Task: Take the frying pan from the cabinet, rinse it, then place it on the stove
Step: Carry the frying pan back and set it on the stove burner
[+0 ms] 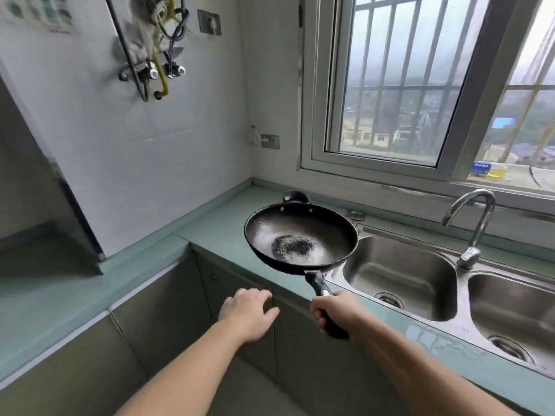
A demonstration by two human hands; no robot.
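A black frying pan (300, 235) with a worn, speckled centre hangs level in the air over the green counter, just left of the sink. My right hand (336, 312) is shut on its black handle. My left hand (247, 313) hovers open, fingers spread, in front of the closed cabinet doors (240, 292) below the counter. A steel double sink (444, 265) lies to the right of the pan, with a curved tap (477, 223) behind it. No stove is in view.
The green counter (216, 223) wraps around the corner under a white tiled wall. A barred window (399, 85) stands behind the sink, with a yellow sponge pack (488, 171) on its sill. Pipes and valves (156, 55) hang on the wall at upper left.
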